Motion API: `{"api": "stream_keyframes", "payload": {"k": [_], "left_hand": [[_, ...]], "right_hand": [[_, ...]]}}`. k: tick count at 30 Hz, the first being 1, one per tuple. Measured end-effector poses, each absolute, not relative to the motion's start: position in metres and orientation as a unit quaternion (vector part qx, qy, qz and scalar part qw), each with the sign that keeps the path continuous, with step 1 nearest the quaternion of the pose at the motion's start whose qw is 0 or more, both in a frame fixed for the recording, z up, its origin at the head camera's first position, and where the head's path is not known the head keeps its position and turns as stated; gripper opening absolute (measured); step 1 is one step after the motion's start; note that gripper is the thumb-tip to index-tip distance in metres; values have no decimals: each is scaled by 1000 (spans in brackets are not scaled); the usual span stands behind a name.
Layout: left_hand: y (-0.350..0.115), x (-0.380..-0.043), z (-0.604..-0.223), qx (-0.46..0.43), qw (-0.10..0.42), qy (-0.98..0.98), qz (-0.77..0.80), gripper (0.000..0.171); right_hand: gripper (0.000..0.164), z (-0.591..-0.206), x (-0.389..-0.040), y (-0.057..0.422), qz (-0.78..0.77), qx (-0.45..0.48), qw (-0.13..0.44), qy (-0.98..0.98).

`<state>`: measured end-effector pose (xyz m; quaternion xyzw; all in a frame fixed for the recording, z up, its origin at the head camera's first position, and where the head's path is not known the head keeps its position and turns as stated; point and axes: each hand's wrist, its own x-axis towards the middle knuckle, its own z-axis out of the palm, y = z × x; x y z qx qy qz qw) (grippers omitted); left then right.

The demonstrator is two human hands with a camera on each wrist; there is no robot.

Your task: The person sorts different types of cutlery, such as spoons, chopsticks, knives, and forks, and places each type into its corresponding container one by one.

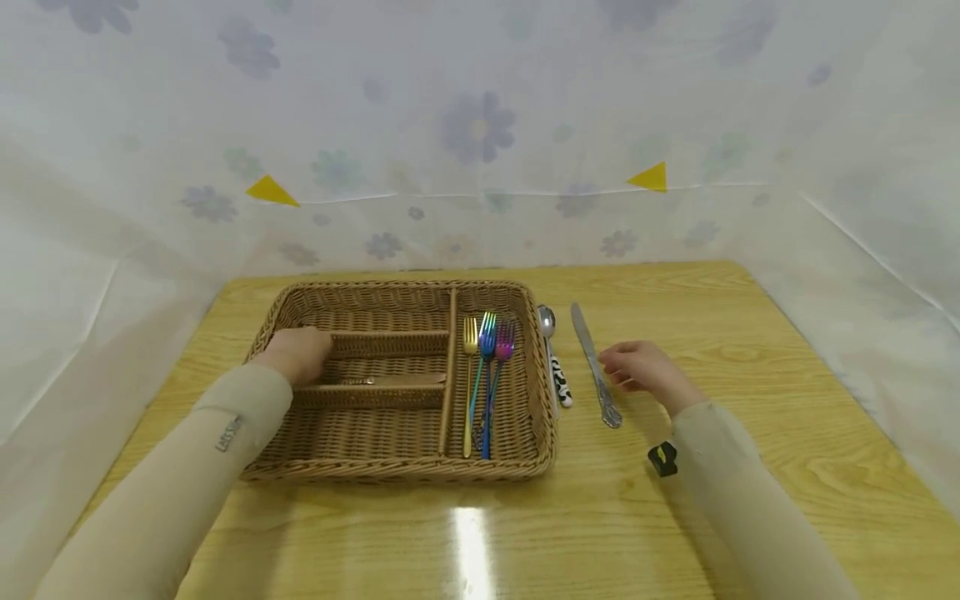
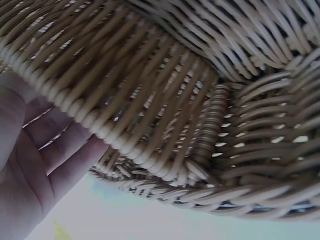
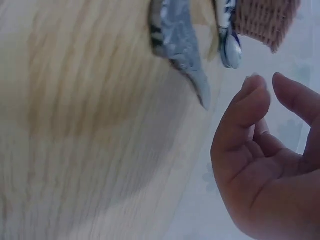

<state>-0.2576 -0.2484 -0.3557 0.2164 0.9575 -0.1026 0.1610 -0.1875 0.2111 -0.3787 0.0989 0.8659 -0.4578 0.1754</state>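
Note:
My left hand [image 1: 303, 354] reaches into the wicker basket [image 1: 345, 471] at the left end of its middle compartment. In the left wrist view its fairly straight fingers [image 2: 75, 160] lie at the rim of a woven divider [image 2: 125, 85], their tips partly behind it. A knife [image 1: 408, 380] lies along that compartment. Just right of a silver table knife [image 1: 588, 342] with an ornate handle, my right hand [image 1: 641, 367] hovers over the table, fingers loosely bent with a gap to the thumb, holding nothing.
Forks in gold, blue and purple, such as the gold fork [image 1: 470, 333], lie in the basket's right compartment. A spoon [image 1: 547, 321] and a black-and-white patterned handle [image 1: 561, 383] lie along the basket's right side. A small black object [image 1: 663, 458] shows by the right sleeve. Flowered sheeting [image 1: 480, 225] encloses the wooden table.

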Motion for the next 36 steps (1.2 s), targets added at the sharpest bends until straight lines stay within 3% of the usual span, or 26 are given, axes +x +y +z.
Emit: {"api": "stream_keyframes", "payload": {"k": [7,10,12,19,26,36], "left_hand": [[-242,-256,-349,214,130,964,-84,18],[-239,-254,-346,217,122,966,-76,24],[-238,-252,-345,217,121,966,-72,26],[-239,-248,-348,216,114,968,-58,20],[-242,-247,-353,217,114,968,-56,19],[-238,-245,-344,215,103,969,-56,23]], "right_hand": [[30,-391,-195,205,-300,80,158,937],[37,-393,-199,201,-267,61,150,950],[42,-393,-201,198,-257,54,144,954],[25,-389,-207,192,-301,83,166,935],[24,-386,-212,182,-245,91,179,948],[23,-387,-207,174,-178,112,123,970]]}}
